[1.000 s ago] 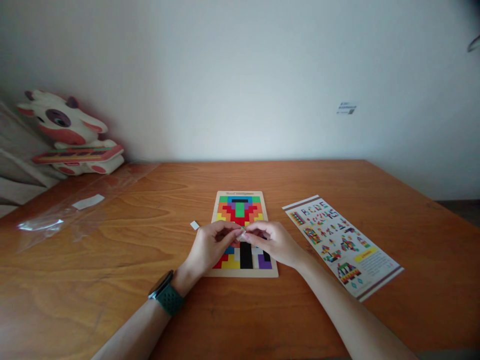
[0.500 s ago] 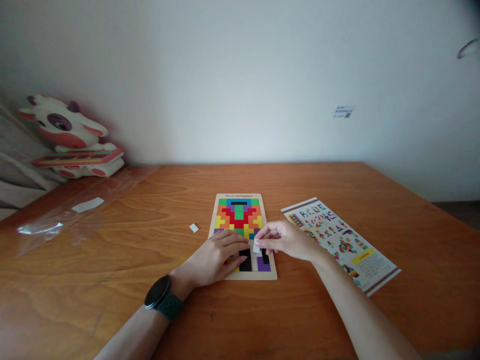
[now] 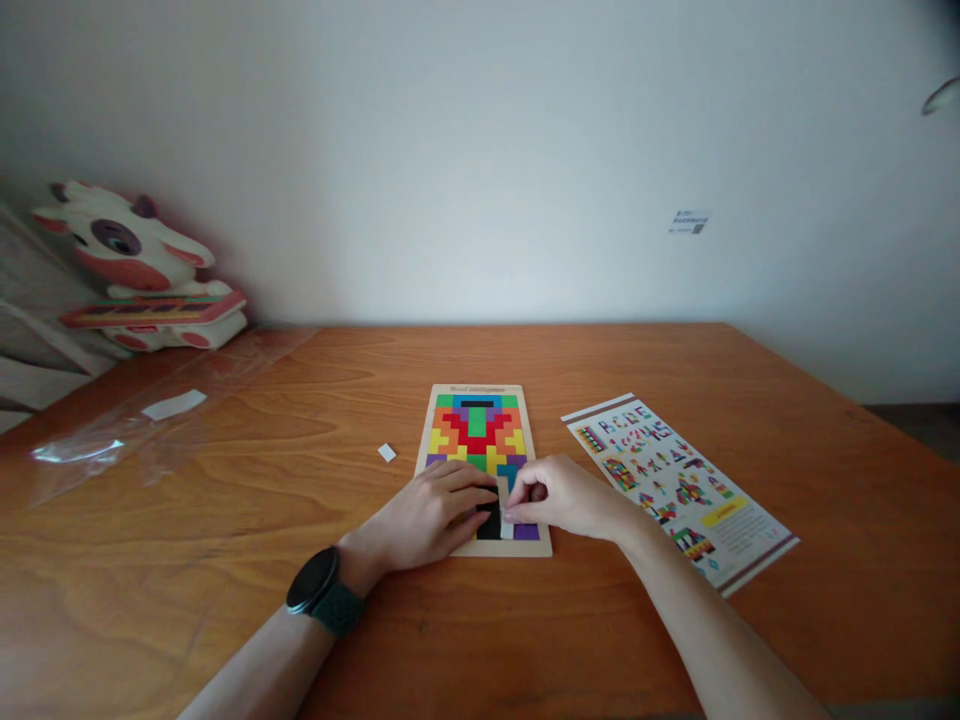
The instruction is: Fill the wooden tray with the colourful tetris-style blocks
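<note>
A pale-framed wooden puzzle board (image 3: 424,440), filled with coloured block pieces, lies flat on the table. My left hand (image 3: 431,510) rests over its lower left part, fingers stretched out and apart, the tips by a black area. From the right, my right hand (image 3: 566,497) has thumb and fingers pinched at a narrow white puzzle piece (image 3: 508,526) lying in the lower part of the board, beside the black area. Purple shows right of the strip. My hands hide much of the board's lower half. A dark watch (image 3: 315,580) is on my left wrist.
A small white piece (image 3: 386,452) lies left of the board. Right of it is a printed pattern sheet (image 3: 675,485). Clear plastic wrapping (image 3: 112,455) with a white label spreads at the left, before a cow-shaped toy keyboard (image 3: 150,290). A wall (image 3: 480,200) stands behind the table.
My right hand has moved slightly down and nearer to me, bringing the white piece from above the board down along the strip beside the black area. My left hand has hardly moved.
</note>
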The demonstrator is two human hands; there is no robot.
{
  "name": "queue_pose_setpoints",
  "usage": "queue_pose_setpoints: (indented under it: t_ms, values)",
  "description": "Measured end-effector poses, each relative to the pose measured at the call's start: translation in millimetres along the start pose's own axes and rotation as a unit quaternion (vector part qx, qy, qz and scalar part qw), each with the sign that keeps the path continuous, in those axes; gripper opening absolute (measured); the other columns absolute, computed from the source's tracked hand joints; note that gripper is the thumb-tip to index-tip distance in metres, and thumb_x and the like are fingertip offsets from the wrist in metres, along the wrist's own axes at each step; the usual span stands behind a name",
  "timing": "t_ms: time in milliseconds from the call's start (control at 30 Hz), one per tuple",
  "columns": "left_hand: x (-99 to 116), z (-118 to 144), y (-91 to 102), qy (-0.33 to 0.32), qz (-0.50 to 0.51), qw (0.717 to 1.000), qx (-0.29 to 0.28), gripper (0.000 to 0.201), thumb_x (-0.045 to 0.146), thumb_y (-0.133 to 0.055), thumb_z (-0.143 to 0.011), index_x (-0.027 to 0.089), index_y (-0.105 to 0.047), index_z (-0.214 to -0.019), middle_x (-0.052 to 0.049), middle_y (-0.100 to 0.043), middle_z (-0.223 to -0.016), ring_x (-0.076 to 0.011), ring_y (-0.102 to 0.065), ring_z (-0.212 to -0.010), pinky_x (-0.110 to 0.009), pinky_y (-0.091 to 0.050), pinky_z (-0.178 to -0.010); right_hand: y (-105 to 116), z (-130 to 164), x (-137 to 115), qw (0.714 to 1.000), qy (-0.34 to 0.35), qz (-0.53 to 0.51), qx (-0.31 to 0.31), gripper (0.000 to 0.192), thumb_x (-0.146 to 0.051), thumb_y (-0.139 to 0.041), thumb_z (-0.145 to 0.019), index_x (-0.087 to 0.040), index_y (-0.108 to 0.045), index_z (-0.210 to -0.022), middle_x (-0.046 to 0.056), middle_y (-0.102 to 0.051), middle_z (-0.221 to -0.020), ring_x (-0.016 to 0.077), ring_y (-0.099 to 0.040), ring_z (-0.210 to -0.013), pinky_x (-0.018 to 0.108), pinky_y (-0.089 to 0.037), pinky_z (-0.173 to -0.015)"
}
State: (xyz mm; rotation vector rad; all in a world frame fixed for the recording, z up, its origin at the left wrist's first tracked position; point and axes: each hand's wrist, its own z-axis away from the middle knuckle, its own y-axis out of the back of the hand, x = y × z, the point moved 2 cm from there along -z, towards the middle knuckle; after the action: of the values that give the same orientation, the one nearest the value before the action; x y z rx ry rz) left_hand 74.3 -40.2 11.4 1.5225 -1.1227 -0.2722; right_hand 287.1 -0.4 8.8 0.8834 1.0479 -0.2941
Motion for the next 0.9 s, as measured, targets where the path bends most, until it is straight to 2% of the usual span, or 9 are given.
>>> queue_pose_setpoints:
  t_ms: [200, 433, 667, 800, 900]
  values:
    - [-0.3, 0.2, -0.4, 0.002, -0.001, 1.000, -0.002, 0.025, 0.024, -0.053, -0.098, 0.023, -0.068, -0.118, -0.009, -0.068, -0.123, -0.0220, -0.063, -0.112, -0.038, -0.050, -0.100, -2.6, -2.7, 4.2, 0.999, 0.026, 0.027, 0.013, 0.026, -0.046, -0.078, -0.079, -0.020, -0.076, -0.081, 0.001, -0.069, -0.069, 0.0142, -0.059, -0.063, 0.024, -0.039, -0.056]
    - [-0.1, -0.8, 0.4, 0.007, 0.001, 1.000, -0.016, 0.025, 0.025, -0.051, -0.100, 0.023, -0.067, -0.119, -0.008, -0.067, -0.125, -0.0216, -0.062, -0.112, -0.038, -0.048, -0.100, -5.6, -2.6, 2.9, 1.000, 0.005, 0.012, -0.003, 0.039, -0.055, -0.082, -0.072, -0.020, -0.071, -0.087, -0.003, -0.062, -0.068, 0.0117, -0.053, -0.060, 0.022, -0.035, -0.053]
    - [-1.0, 0.7, -0.6, 0.011, -0.002, 1.000, -0.015, 0.024, 0.026, -0.051, -0.099, 0.023, -0.067, -0.118, -0.008, -0.067, -0.125, -0.0223, -0.062, -0.113, -0.038, -0.047, -0.101, -7.1, -4.1, 5.4, 1.000, -0.002, 0.031, 0.002, 0.037, -0.050, -0.085, -0.069, -0.020, -0.068, -0.083, -0.005, -0.057, -0.066, 0.0107, -0.050, -0.059, 0.022, -0.033, -0.053]
    - [-1.1, 0.3, -0.7, 0.010, 0.002, 1.000, -0.014, 0.023, 0.025, -0.051, -0.100, 0.022, -0.067, -0.116, -0.008, -0.067, -0.125, -0.0217, -0.061, -0.112, -0.037, -0.047, -0.101, -7.1, -3.2, 3.7, 0.999, 0.007, 0.044, -0.006, 0.037, -0.053, -0.081, -0.073, -0.020, -0.068, -0.084, -0.005, -0.056, -0.065, 0.0101, -0.048, -0.058, 0.022, -0.031, -0.052]
    - [-2.0, 0.3, -1.0, 0.003, 0.008, 1.000, -0.013, 0.023, 0.025, -0.051, -0.100, 0.022, -0.067, -0.116, -0.008, -0.067, -0.125, -0.0209, -0.061, -0.112, -0.037, -0.047, -0.100, -9.5, -2.6, 0.8, 0.996, 0.012, 0.082, 0.010, 0.040, -0.060, -0.073, -0.080, -0.020, -0.067, -0.080, -0.004, -0.058, -0.065, 0.0102, -0.048, -0.058, 0.023, -0.029, -0.052]
